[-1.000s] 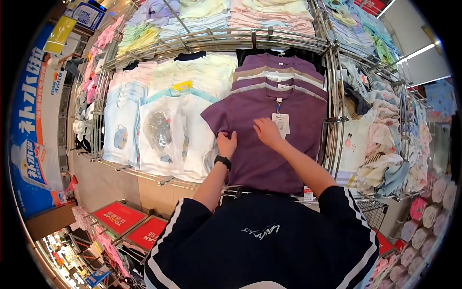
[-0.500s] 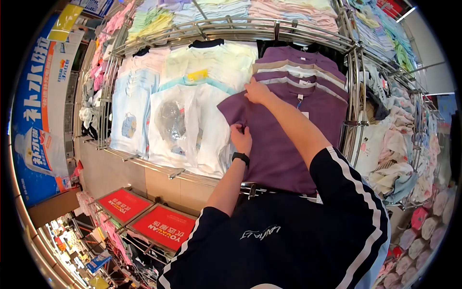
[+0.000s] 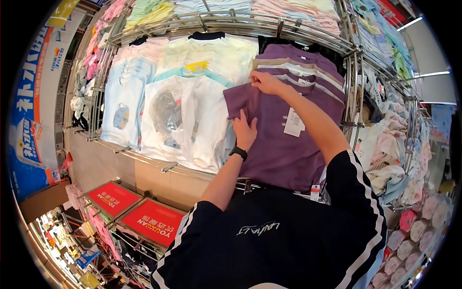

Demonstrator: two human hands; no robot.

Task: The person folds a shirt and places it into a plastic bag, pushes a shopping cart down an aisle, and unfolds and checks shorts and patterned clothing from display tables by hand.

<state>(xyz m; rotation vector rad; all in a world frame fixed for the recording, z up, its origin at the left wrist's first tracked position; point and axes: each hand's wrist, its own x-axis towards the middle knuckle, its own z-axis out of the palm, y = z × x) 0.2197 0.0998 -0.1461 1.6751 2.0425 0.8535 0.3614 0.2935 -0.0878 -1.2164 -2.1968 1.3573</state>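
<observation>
A purple T-shirt (image 3: 288,154) lies on top of the right-hand stack on the metal display rack. My right hand (image 3: 267,83) pinches its fabric at the left shoulder, near the top of the sleeve. Below it, my left hand (image 3: 245,132), with a black watch on the wrist, rests at the lower edge of the short sleeve (image 3: 239,100), fingers apart. A white hang tag (image 3: 292,123) lies on the shirt's chest. Collars of purple, tan and white shirts (image 3: 308,70) show in layers behind it.
White T-shirts (image 3: 209,130), one under clear plastic, and light blue shirts (image 3: 127,103) lie left of the purple stack. A chrome rail (image 3: 231,20) runs behind, with folded pastel clothes above. Red signs (image 3: 151,221) stand lower left; more clothes hang at right (image 3: 385,144).
My left hand has gone from pinching the sleeve to spread fingers, and the sleeve lies flatter. The hang tag now lies over the chest. My right hand stays at the shoulder.
</observation>
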